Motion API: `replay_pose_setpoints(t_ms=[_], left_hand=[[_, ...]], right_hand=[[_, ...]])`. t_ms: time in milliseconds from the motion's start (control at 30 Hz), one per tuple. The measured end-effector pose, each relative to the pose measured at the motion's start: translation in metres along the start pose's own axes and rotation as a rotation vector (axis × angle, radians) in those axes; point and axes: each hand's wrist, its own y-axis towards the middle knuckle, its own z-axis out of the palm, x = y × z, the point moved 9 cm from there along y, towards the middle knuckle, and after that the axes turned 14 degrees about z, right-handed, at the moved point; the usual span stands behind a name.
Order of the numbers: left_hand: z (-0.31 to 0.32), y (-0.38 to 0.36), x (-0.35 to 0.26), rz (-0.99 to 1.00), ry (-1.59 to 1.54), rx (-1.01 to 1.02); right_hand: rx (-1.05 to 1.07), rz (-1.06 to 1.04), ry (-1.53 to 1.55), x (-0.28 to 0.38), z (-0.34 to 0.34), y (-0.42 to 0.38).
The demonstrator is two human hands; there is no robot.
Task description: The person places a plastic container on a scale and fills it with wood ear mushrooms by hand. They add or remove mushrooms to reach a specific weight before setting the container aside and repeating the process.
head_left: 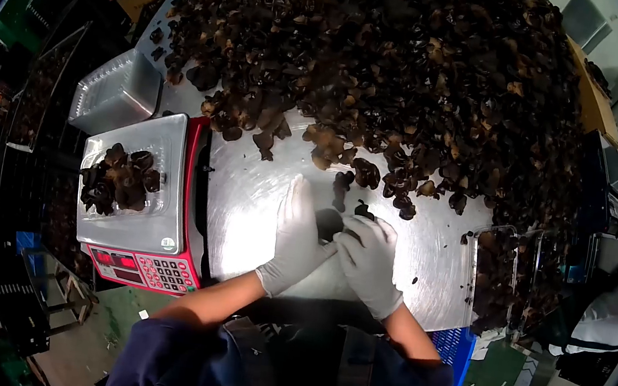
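The left hand (294,250) is extending open fingers; the right hand (371,264) is curling its own, any grip hidden; hasty sweeping risks scattering wood ear fungus (416,90).

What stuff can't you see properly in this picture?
All in the head view:
- Numbers on the red scale: too small and blurry to read.
- Whether the right hand pinches anything: its own fingers hide that.
- Far end of the big dark heap: cut off by the top edge.
- Metal table under the heap: covered by dark pieces.
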Motion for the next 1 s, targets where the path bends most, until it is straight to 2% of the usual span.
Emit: replay_pose_setpoints(t_ms=[67,100,133,167,200,267,333,367,500,533,600,700,733,800,833,867,933,1000], left_hand=[[-0.005,0.002,-0.004,0.022,-0.013,-0.024],[-0.005,0.002,-0.003,-0.009,-0.052,-0.005],[-0.004,0.002,-0.003,-0.012,-0.053,-0.007],[-0.004,0.003,-0.002,-0.011,-0.056,-0.018],[-0.005,0.003,-0.002,-0.013,-0.057,-0.031],[-0.007,0.003,-0.003,-0.017,-0.046,-0.026],[-0.006,0.004,-0.001,-0.024,-0.039,-0.021],[-0.006,0.004,-0.001,-0.001,-0.022,-0.027],[-0.006,0.001,0.001,-0.001,-0.023,-0.081],[-0.007,0.0,0.001,-0.008,-0.03,-0.09],[-0.011,0.001,-0.003,0.03,-0.029,-0.126],[-0.009,0.003,-0.001,-0.007,-0.079,-0.086],[-0.005,0.0,0.0,0.004,-0.082,-0.085],[-0.008,-0.001,-0.001,0.102,-0.073,-0.188],[-0.011,-0.001,-0.002,0.1,-0.127,-0.167],[-0.008,-0.002,-0.002,0.13,-0.137,-0.162],[-0.003,-0.006,0.007,0.112,-0.195,-0.275],[-0.012,-0.004,0.005,0.119,-0.093,-0.275]], right_hand=[[-0.092,0.171,0.125,-0.019,-0.028,0.006],[-0.139,0.211,-0.042,-0.025,-0.045,0.019],[-0.172,0.271,-0.018,-0.046,-0.054,0.034],[-0.25,0.435,-0.103,-0.059,-0.064,0.041],[-0.181,0.539,-0.102,-0.083,-0.058,0.049],[-0.17,0.507,-0.215,-0.099,-0.049,0.068],[-0.074,0.43,-0.311,-0.103,-0.032,0.079],[-0.024,0.447,-0.259,-0.107,-0.026,0.08],[-0.176,0.27,-0.062,-0.073,-0.049,0.056],[-0.088,0.27,0.015,-0.066,-0.046,0.042],[0.077,0.274,-0.058,-0.048,-0.029,0.011],[0.06,0.308,-0.063,-0.021,-0.024,0.024],[-0.021,0.327,-0.074,-0.016,-0.024,0.038],[-0.018,0.249,-0.243,-0.012,0.007,0.065],[0.041,0.204,-0.307,-0.011,0.02,0.061],[0.035,0.224,-0.204,-0.009,0.02,0.049],[0.102,0.238,-0.195,0.02,0.012,0.018],[0.009,0.207,-0.193,0.045,0.001,-0.008]])
